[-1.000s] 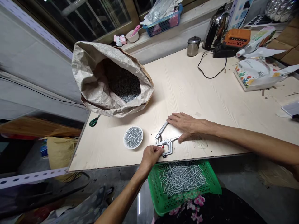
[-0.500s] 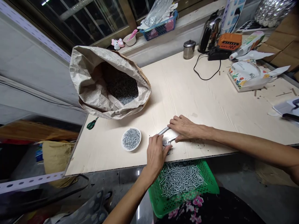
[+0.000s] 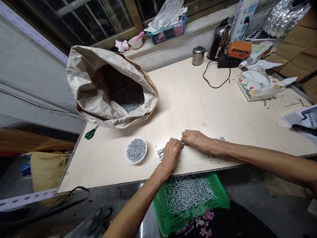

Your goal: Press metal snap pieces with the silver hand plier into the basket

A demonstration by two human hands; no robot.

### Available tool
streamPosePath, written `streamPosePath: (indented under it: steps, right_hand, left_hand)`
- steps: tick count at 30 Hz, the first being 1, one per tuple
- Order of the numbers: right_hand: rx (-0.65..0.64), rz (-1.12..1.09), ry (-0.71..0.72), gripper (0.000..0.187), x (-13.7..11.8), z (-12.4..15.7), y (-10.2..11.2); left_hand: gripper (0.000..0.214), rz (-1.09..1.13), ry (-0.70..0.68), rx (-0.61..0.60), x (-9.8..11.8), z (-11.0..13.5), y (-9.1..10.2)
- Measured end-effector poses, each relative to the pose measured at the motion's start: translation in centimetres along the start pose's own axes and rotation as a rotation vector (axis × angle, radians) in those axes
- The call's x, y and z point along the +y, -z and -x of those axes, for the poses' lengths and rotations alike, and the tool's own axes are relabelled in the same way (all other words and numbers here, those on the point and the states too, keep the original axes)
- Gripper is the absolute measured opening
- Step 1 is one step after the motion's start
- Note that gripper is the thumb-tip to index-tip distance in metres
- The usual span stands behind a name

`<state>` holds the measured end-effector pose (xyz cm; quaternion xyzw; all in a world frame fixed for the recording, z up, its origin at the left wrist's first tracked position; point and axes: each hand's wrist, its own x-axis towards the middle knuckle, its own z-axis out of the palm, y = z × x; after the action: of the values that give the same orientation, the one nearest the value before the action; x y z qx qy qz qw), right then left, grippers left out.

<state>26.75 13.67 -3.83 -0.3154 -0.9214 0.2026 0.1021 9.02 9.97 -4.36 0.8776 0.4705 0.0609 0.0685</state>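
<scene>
My left hand lies curled over the head of the metal hand press pliers on the pale table; only the tool's left tip shows. My right hand rests on the pliers' handles, fingers closed down over them, touching my left hand. A white dish of small metal pieces stands just left of the hands. A green basket full of the same metal pieces sits on my lap below the table edge.
An open woven sack of metal pieces stands at the back left, green-handled scissors beside it. A steel cup, kettle, black cord, orange device and tissue pack fill the far right.
My left hand has moved from pinching at the tool's head to covering it, and both hands pressed the handles together. The pliers are now almost hidden under my hands.
</scene>
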Motion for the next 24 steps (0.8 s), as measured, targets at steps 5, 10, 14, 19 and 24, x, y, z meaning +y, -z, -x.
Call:
streamPosePath:
  steps: [5, 10, 14, 19, 24]
  right_hand:
    - [-0.027, 0.014, -0.027, 0.01, 0.8, -0.1, 0.1]
    - [-0.06, -0.023, 0.003, 0.051, 2.1, 0.8, 1.6]
    - [0.063, 0.1, -0.056, 0.02, 2.5, 0.1, 0.6]
    - [0.166, 0.215, -0.087, 0.019, 3.1, -2.1, -0.3]
    - [0.139, 0.265, -0.077, 0.023, 3.2, -2.4, -0.2]
  left_hand:
    - [0.023, -0.04, 0.039, 0.076, 0.5, 0.1, -0.6]
    - [0.034, -0.021, -0.019, 0.223, 2.3, 3.4, -0.9]
    - [0.023, 0.054, -0.04, 0.209, 4.0, 5.1, -2.2]
    - [0.024, 0.206, -0.01, 0.23, 5.0, 4.8, -3.3]
    - [0.02, 0.201, 0.217, 0.397, 3.9, 6.4, -1.3]
